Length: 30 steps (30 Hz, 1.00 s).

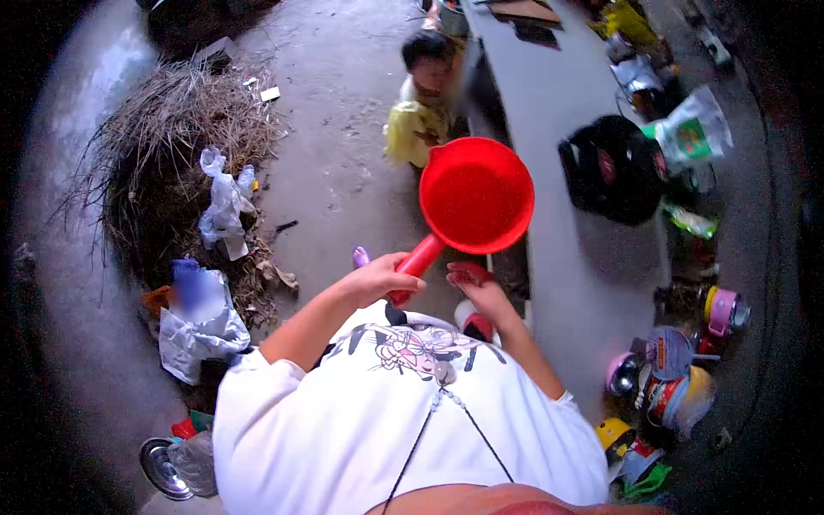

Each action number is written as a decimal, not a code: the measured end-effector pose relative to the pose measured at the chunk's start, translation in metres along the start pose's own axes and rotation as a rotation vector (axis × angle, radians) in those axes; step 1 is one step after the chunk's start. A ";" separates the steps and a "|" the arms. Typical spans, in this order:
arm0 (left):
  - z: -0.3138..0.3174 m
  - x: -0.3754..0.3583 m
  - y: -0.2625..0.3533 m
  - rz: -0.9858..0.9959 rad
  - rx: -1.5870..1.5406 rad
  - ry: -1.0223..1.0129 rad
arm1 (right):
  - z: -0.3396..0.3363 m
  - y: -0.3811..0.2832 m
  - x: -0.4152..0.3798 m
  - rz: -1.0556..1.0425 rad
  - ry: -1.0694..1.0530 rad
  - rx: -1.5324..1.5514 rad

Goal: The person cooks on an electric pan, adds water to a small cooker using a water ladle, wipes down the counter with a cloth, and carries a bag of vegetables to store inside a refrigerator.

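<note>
A round red plastic ladle (477, 196) is held out in front of my body, its bowl tilted toward the camera. My left hand (388, 279) is wrapped round its handle, which points down and to the left. Below the bowl is my right hand (474, 281), its fingers apart and holding nothing that shows. To the right of the bowl runs a long grey counter (558, 283), with a black bag (611, 170) on it.
A person in yellow (418, 124) stands just beyond the ladle. Dry straw (184, 120) and white plastic bags (203, 330) lie on the left. Jars and containers (678, 390) line the right, near a green and white packet (691, 136). A metal lid (163, 470) is at lower left.
</note>
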<state>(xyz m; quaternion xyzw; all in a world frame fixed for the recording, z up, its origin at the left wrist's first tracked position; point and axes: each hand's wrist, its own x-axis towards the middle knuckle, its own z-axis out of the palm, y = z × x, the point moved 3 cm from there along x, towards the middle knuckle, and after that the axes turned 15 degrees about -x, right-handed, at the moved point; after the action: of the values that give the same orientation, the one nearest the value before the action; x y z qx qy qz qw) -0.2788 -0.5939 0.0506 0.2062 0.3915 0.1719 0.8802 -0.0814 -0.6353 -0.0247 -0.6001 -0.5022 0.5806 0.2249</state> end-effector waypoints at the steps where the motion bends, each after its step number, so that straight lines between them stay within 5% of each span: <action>1: -0.026 -0.012 0.019 0.015 -0.026 0.030 | 0.021 -0.018 0.027 0.068 -0.103 -0.029; 12: -0.244 -0.066 0.210 0.168 -0.148 0.315 | 0.134 -0.222 0.271 -0.159 -0.259 -0.080; 21: -0.358 -0.005 0.411 0.233 -0.302 0.470 | 0.106 -0.312 0.536 -0.269 -0.307 -0.205; 30: -0.413 0.088 0.674 0.217 -0.286 0.366 | 0.034 -0.537 0.769 -0.538 -0.206 -0.212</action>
<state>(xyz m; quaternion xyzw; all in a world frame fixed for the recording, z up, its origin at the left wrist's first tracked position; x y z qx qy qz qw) -0.6319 0.1175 0.0804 0.0856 0.4915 0.3534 0.7913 -0.4331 0.2299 0.0639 -0.4038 -0.7211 0.5023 0.2544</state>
